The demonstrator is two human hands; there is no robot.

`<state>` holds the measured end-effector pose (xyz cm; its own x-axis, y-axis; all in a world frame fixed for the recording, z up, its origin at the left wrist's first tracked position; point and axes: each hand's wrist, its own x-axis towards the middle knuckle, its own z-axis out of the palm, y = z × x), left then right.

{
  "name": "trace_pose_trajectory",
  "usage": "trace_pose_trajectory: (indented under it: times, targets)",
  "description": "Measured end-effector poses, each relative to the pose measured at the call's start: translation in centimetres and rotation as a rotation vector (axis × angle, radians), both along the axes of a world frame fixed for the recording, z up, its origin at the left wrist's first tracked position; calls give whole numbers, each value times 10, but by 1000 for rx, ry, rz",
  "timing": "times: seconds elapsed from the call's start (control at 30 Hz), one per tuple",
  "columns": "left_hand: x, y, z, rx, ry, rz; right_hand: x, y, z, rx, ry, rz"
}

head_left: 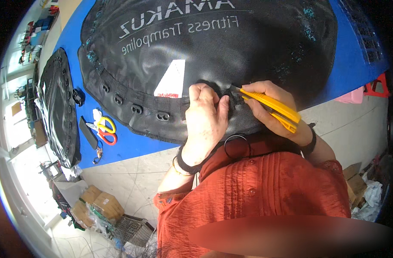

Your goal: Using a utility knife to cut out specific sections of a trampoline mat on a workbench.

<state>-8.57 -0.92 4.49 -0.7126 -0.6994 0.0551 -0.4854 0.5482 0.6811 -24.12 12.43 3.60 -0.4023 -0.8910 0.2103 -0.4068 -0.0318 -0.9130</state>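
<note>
A black mesh trampoline mat [230, 60] with printed lettering and a white tag [172, 81] lies on a blue tabletop. Along its near border runs a row of small black two-holed fittings [137, 109]. Fingers curled, my left hand [207, 118] grips the mat's edge band just right of the tag. My right hand [276, 91] is closed around a yellow utility knife [269, 103], its blade tip at the border beside my left hand. What lies directly beneath my left fingers is hidden.
Left on the blue table [132, 142] lie scissors [106, 125] with yellow and red handles and a dark flat strip [88, 133]. Another black mat [59, 107] rests at the far left. Cardboard boxes [106, 205] and a crate [134, 230] stand on the floor; a red stool [377, 87] is at right.
</note>
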Motion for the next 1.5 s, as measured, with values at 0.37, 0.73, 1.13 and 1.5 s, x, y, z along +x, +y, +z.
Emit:
trace_pose_trajectory:
  times: [0.37, 0.73, 1.13, 1.5]
  targets:
    - [0, -1, -1, 3, -22, -6, -2, 4, 1, 2, 51, 13]
    - [0, 1, 0, -14, 4, 34, -6, 20, 10, 20, 100, 47]
    - [3, -3, -1, -35, -56, -2, -7, 29, 4, 48, 60, 50]
    - [3, -3, 0, -8, -51, -4, 6, 12, 4, 39, -193, -28]
